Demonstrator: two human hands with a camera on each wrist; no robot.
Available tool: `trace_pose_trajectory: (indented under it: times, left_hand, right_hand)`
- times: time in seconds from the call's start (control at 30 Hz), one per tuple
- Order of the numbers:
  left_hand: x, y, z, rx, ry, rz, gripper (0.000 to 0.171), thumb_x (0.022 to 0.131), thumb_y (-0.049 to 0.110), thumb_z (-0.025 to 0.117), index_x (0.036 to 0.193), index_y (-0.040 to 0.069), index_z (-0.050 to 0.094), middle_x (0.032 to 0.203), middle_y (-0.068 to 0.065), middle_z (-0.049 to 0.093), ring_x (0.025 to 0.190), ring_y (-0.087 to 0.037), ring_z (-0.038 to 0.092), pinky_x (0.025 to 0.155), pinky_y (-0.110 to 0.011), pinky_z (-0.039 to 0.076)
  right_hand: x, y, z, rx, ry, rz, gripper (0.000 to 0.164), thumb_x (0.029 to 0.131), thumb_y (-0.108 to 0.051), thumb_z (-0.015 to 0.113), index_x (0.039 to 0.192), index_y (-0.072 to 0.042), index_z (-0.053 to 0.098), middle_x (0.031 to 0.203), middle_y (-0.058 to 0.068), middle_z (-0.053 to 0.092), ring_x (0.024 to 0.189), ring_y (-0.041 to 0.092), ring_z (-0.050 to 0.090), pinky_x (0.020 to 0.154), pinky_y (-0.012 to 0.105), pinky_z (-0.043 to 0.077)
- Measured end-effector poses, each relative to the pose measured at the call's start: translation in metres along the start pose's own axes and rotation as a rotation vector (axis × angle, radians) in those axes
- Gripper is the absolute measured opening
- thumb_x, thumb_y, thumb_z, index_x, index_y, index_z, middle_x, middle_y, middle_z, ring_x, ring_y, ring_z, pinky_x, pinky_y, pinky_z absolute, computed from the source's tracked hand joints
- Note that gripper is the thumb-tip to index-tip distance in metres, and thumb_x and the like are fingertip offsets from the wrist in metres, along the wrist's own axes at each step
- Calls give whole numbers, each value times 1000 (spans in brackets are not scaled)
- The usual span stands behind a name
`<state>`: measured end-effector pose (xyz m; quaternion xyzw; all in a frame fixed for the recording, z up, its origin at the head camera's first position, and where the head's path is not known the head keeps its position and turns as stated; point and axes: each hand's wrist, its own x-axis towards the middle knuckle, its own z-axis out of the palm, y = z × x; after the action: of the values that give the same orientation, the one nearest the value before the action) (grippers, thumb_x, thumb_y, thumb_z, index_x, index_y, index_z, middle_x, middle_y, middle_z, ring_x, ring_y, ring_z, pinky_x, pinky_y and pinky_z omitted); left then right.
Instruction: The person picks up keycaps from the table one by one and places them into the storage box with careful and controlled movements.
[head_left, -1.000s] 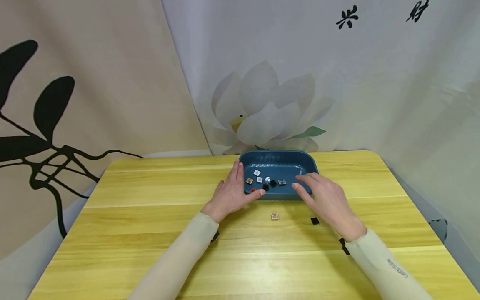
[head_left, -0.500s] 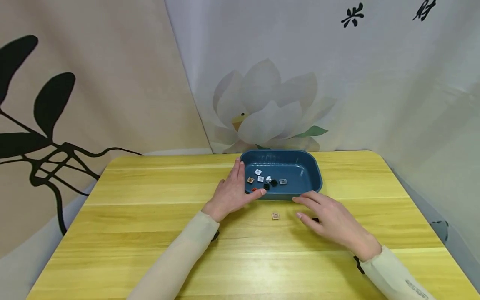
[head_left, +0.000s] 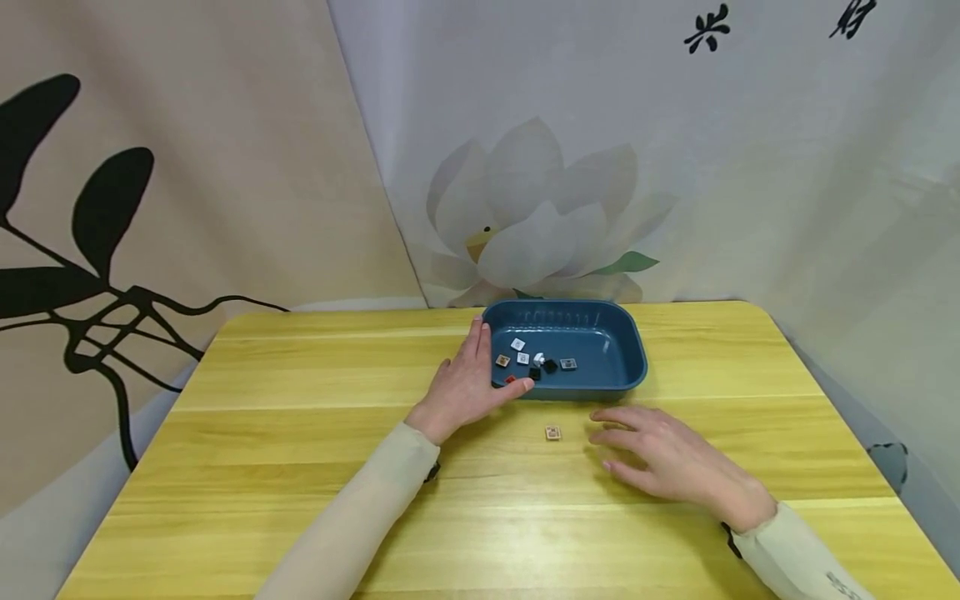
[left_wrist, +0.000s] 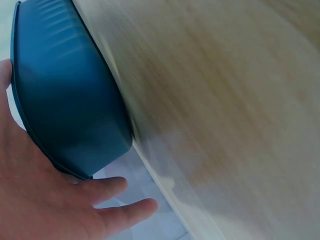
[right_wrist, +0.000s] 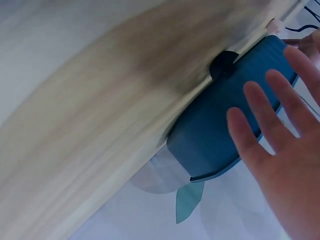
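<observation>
My left hand rests against the left front corner of a deep blue tray. Its fingers lie straight along the left rim, and the thumb reaches over the front rim. Inside the tray are small square pieces: white, tan, grey, black and red. To the right, in front of the tray, my right hand hovers low over the table with fingers spread, holding nothing. A black piece on the table shows in the right wrist view; the right hand hides it in the head view.
One tan square piece lies on the wooden table, between the hands and just in front of the tray. The tray stands near the table's back edge. A printed cloth hangs behind.
My right hand has drawn back from over the tray's right side to the table in front, covering the black piece in the head view. The left hand has stayed at the tray's corner.
</observation>
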<state>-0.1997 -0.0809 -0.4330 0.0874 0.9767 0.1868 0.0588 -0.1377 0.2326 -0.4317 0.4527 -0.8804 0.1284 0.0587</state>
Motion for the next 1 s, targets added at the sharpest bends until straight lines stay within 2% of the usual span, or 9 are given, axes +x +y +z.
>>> trace_pose_trajectory:
  times: [0.2,0.47,0.6,0.73,0.87,1.0]
  left_hand:
    - [0,-1,0,23,-3,5,123,87,85,51,166,3,7,174,-9,-6,157,-30,22,114,-66,34]
    - [-1,0,-1,34,3,11,123,87,86,50,166,2,8,174,-10,-6,156,-30,23,113,-66,35]
    - [-2,1,-1,33,-6,10,123,86,87,48,166,2,7,174,-10,-6,157,-29,22,114,-66,34]
    - [-2,1,-1,29,-5,11,122,87,85,50,166,2,6,174,-10,-7,157,-29,22,114,-66,34]
    - [-2,1,-1,21,0,16,122,88,84,51,165,2,7,174,-10,-6,156,-30,22,114,-67,34]
    - [-2,0,-1,16,1,15,123,87,86,49,166,2,7,174,-10,-6,156,-30,23,114,-66,34]
  right_hand:
    - [-5,1,2,11,-84,31,39,96,-34,75,129,-12,73,141,10,63,127,31,61,96,53,54]
    - [-12,7,2,-14,-126,113,48,93,-33,79,134,-9,70,142,14,62,127,34,61,95,52,55]
    - [-13,9,-1,-24,-108,160,45,90,-28,83,130,-11,72,136,13,65,120,33,65,91,50,57]
    - [-15,8,-2,-17,-68,175,36,87,-19,86,121,-11,76,121,6,68,108,24,68,86,44,58]
    - [-16,8,-2,1,-49,172,29,87,-11,84,115,-11,77,112,0,67,99,18,68,82,38,59]
    - [-16,7,-3,19,-64,185,24,88,-5,81,111,-12,77,109,-2,67,95,16,68,80,36,59]
